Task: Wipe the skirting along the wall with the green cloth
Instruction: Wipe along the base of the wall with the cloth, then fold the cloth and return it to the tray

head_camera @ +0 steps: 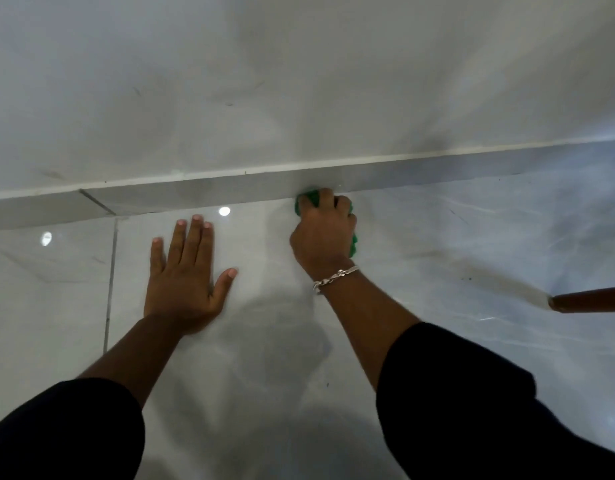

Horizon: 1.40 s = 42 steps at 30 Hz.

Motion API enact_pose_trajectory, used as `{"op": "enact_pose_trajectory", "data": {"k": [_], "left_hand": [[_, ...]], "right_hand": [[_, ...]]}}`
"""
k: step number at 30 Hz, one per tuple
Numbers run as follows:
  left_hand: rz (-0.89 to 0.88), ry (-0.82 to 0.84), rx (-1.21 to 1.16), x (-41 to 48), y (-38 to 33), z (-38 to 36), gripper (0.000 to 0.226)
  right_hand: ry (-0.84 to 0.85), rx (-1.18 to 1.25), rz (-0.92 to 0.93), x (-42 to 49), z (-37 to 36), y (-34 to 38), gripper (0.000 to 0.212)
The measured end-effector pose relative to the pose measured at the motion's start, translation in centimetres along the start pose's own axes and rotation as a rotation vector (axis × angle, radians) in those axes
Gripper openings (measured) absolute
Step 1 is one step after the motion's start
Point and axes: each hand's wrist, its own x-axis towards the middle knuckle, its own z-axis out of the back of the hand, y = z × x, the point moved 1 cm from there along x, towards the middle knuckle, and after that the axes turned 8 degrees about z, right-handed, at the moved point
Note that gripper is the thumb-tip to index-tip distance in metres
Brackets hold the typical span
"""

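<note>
A grey skirting [195, 199] runs along the foot of the white wall, from left to right across the view. My right hand [325, 233] is shut on a bunched green cloth [307, 200] and presses it against the skirting's lower edge near the middle. Most of the cloth is hidden under my fingers; a bit shows at the hand's right side too. A silver bracelet sits on that wrist. My left hand [186, 275] lies flat on the glossy floor with fingers spread, a short way in front of the skirting and left of the cloth.
The floor [472, 244] is pale glossy tile with a grout line at the left. A brown wooden furniture leg [590, 299] pokes in at the right edge, just above the floor. The wall [299, 81] carries a few dark scuffs.
</note>
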Motion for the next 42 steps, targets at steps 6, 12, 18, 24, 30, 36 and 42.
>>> {"op": "enact_pose_trajectory", "data": {"k": [6,12,18,24,30,36,42], "left_hand": [[-0.024,-0.004,-0.008,-0.1,0.1,0.2,0.085],[-0.055,0.01,0.011,0.3,-0.2,0.1,0.086],[-0.082,0.004,0.023,0.4,-0.3,0.3,0.084],[-0.08,-0.003,-0.016,0.3,-0.3,0.2,0.084],[-0.035,0.033,0.027,0.2,-0.4,0.5,0.083],[0.346,0.36,-0.484,1.0,-4.2,4.4,0.069],[0.545,0.635,-1.698,-3.5,-10.8,16.8,0.071]], "right_hand": [[0.072,-0.135,0.032,0.9,2.8,-8.6,0.05],[0.011,-0.03,-0.21,1.0,2.8,-7.8,0.042],[-0.05,0.188,0.034,0.5,0.8,-2.1,0.048],[-0.443,0.674,-0.402,-0.1,2.5,-5.7,0.043],[-0.41,1.139,-0.641,1.4,2.6,-2.6,0.036],[-0.035,1.462,-0.495,-1.2,3.9,0.2,0.034],[0.073,1.471,-0.43,-6.4,14.7,2.5,0.021]]}}
